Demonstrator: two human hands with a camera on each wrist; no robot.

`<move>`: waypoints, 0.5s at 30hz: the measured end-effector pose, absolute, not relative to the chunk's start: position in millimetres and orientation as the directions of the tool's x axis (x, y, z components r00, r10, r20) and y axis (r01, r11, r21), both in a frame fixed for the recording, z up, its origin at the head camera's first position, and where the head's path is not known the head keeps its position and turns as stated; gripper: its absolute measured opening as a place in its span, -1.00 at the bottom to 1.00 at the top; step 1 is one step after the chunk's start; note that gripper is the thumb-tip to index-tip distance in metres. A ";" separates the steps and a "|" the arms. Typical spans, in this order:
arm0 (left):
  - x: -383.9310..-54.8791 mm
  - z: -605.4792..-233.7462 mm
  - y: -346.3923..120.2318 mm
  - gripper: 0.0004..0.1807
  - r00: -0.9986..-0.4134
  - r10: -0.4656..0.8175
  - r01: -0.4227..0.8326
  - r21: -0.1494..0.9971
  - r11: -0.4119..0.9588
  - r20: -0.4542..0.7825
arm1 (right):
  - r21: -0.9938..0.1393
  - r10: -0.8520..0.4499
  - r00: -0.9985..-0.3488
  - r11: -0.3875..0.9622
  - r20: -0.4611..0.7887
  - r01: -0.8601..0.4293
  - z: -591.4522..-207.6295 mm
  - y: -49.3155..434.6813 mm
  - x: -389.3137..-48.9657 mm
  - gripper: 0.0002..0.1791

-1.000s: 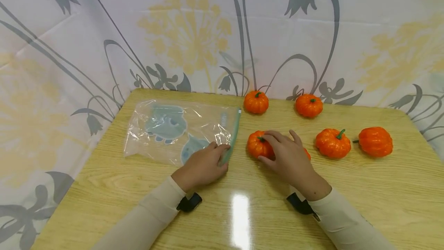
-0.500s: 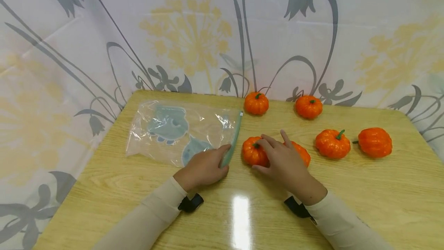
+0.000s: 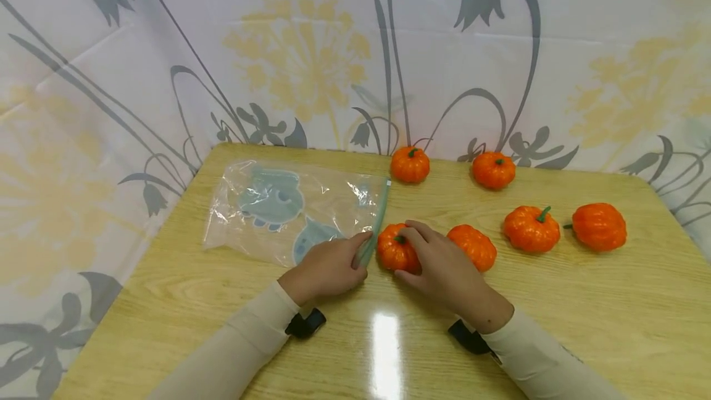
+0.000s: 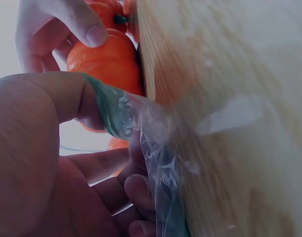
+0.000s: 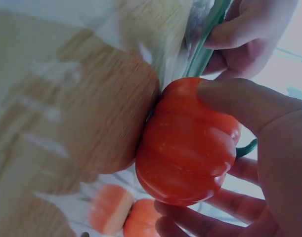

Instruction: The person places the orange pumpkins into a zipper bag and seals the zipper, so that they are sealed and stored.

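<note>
1. Plastic bag (image 3: 333,202), clear with pale blue prints (image 3: 271,196), lies flat on the desk (image 3: 344,363) at ten o'clock from the gripped pumpkin.
2. Left hand (image 3: 328,267) pinches the bag's green edge (image 3: 381,212) at its four o'clock corner.
3. Gripped pumpkin (image 3: 393,253), orange, is just beside that edge, at four o'clock from the bag's middle.
4. Back pumpkin (image 3: 410,165) sits at twelve o'clock from the gripped one.
5. Right hand (image 3: 447,270) grasps the gripped pumpkin, thumb on one side, fingers curled round the other.
6. Near pumpkin (image 3: 474,247) sits just beyond this hand, around one o'clock.
7. Far pumpkin (image 3: 494,170) sits at two o'clock from the gripped one.
8. Tilted pumpkin (image 3: 531,229) and end pumpkin (image 3: 599,227) sit toward three o'clock; the latter's stem points to nine.
</note>
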State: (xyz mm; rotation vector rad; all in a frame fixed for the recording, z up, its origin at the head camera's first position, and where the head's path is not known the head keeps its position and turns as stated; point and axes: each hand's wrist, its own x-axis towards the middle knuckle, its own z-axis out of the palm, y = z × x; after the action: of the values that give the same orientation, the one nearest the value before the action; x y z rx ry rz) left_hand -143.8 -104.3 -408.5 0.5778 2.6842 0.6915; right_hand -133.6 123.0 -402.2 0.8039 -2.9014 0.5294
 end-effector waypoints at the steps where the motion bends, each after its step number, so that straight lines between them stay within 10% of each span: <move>1: -143.7 -408.9 -103.8 -0.21 -0.871 0.455 0.309 0.514 0.800 -0.184 | -0.313 -0.480 -0.860 0.801 0.172 -0.510 -402.4 123.2 -133.4 -0.29; 15: -141.1 -410.5 -98.7 -0.28 -0.881 0.451 0.285 0.600 0.747 -0.143 | -0.414 -0.432 -0.856 0.750 0.285 -0.517 -399.3 123.7 -131.7 -0.29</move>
State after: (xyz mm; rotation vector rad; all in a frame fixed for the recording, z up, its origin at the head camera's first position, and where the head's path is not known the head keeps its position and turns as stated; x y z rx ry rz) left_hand -141.1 -98.7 -410.5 0.5751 2.6685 0.8503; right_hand -131.7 123.7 -399.3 0.7594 -2.7764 0.7318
